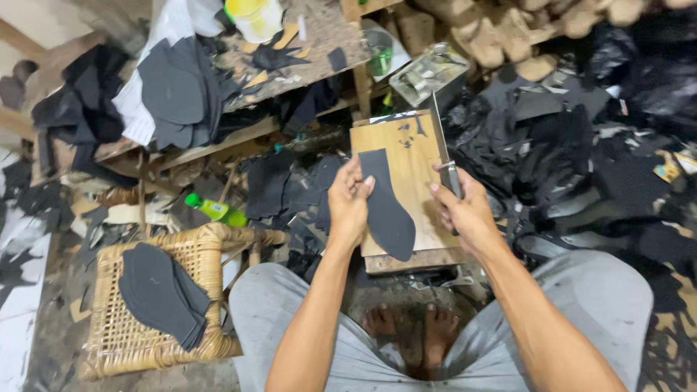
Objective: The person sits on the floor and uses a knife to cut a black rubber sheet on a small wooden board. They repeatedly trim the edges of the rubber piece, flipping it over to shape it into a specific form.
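I see the far bench (319, 43) first, a scuffed worktop running across the top left, heaped with dark cut pieces (181, 87). A yellow-lidded white tub (254, 16) stands at its far edge; I cannot make out any label on it. To the right, a wide spread of black scraps (581, 152) covers the floor, with a row of tan shoe lasts (508, 29) beyond it at the far right.

At near left sits a wicker stool (167, 341), and on its seat lies a stack of soles (163, 294), dark grey and fanned slightly. Just beyond the stool a green bottle (215, 210) with a yellow band lies on its side. A green glass (379, 54) and a clear plastic box (428, 72) rest past the board, near the bench leg.

In the middle, between my knees and the bench, is the wooden board (410, 156), a pale rectangular slab with a few dark offcuts at its far end. My left hand (348, 199) pinches a dark sole (388, 207) by its left edge, fingers closed on it, holding it over the board with the toe pointing far and the heel near. My right hand (465, 210) is clamped around a knife (444, 145), its blade standing along the board's right edge, just beside the sole but apart from it.
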Available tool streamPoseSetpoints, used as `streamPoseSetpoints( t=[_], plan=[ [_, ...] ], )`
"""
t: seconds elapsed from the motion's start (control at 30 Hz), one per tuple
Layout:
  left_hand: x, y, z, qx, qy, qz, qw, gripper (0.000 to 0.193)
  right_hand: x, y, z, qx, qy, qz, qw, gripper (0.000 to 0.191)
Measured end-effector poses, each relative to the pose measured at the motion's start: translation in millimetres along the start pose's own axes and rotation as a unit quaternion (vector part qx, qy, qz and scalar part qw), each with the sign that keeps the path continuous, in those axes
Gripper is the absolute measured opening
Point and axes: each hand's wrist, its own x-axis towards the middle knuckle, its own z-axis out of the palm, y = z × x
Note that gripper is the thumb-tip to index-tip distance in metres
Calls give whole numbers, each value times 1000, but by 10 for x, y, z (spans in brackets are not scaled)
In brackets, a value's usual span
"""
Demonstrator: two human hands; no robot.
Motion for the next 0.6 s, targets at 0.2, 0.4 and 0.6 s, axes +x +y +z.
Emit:
streamPoseSetpoints(
  t=[0.2,0.4,0.6],
  plan=[
    [-534,371,249,-280,-194,-89,936,44,-365,-333,-26,80,-41,-110,990,52],
    [-645,518,320,-343,-279,-169,881,51,-523,-499,-1,76,-36,-141,986,64],
    [-615,389,335,-388,-304,-213,843,53,-459,-461,-8,60,-30,-144,987,70]
  ],
)
